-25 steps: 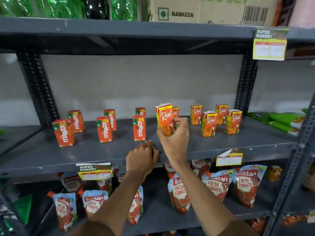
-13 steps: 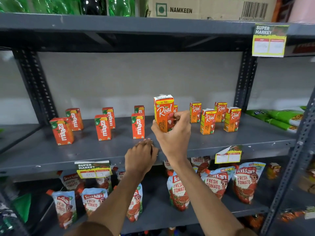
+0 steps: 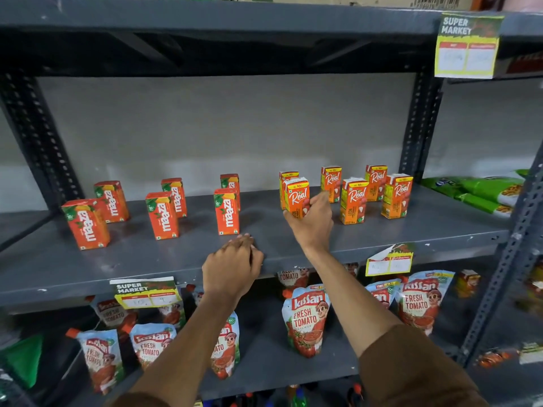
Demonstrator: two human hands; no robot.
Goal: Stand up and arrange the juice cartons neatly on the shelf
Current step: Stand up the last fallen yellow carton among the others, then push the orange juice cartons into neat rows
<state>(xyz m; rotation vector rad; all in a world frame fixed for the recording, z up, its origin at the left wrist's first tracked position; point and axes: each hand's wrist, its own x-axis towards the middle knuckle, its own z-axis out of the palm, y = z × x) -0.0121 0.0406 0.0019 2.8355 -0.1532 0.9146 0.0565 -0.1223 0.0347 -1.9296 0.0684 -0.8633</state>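
Right hand (image 3: 313,223): mine, reaching onto the grey shelf (image 3: 293,245); fingers (image 3: 323,201) pinching the lower part of a Real carton (image 3: 296,196).
Real carton: upright, front row, directly before a second Real carton (image 3: 286,179); I cannot tell if its base touches the shelf.
Left hand (image 3: 232,265): resting at the shelf's front edge, fingers curled loosely together, holding nothing.
Other Real cartons (image 3: 354,201): four, upright, two rows, to the right of my right hand.
Maaza cartons (image 3: 163,214): six, upright, three spaced pairs on the left part of the shelf.
Ketchup pouches (image 3: 305,318): lower shelf, leaning.
Price tags (image 3: 467,45): yellow-green, clipped to shelf edges.
Green packets (image 3: 482,192): lying flat, neighbouring bay on the right.
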